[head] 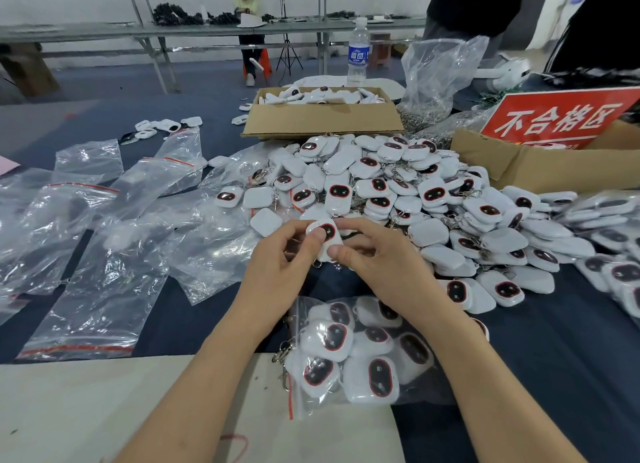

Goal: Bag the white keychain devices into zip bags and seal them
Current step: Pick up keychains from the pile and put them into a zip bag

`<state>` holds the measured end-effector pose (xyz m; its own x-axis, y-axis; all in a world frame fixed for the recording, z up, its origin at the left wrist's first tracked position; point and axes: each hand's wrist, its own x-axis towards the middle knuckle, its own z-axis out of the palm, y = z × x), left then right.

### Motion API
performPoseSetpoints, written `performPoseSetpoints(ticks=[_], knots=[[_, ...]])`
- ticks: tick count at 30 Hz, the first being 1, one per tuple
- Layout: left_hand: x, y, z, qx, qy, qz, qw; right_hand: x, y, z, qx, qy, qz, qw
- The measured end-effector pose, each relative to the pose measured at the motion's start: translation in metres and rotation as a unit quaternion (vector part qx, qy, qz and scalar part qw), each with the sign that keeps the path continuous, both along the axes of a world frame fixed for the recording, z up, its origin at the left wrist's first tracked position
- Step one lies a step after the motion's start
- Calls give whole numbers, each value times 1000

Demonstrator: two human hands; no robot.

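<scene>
Smooth, glossy white plastic keychain devices [381, 192] with metal clasps lie beside crinkly, shiny clear plastic zip bags [86, 241] and matt brown cardboard boxes [322, 118] on dark cloth.

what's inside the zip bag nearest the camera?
The zip bag holds several white keychain devices, dark ovals up; metal clips at its left edge. The right forearm covers its right side.

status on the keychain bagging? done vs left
Looks far from finished. Done: one filled zip bag lies nearest the person, seal unclear; more bagged devices sit at the right edge. In hand: left hand and right hand hold a single white device. Left: the big loose pile, more in the cardboard box, and many empty bags.
</scene>
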<state>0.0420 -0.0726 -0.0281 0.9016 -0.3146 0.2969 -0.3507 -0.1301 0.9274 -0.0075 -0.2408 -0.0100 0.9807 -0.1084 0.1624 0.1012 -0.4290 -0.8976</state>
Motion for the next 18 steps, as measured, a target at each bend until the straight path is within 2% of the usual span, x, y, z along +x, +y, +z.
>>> performPoseSetpoints(ticks=[6, 11, 18], knots=[[-3, -1, 2, 26, -29, -11, 999, -1, -3, 4, 14, -24, -15, 1000], [-6, 0, 6, -2, -36, -15, 999, 3, 1, 6, 24, -41, -22, 999], [-5, -2, 5, -15, 6, -5, 1000, 6, -2, -1, 96, -30, -8, 995]])
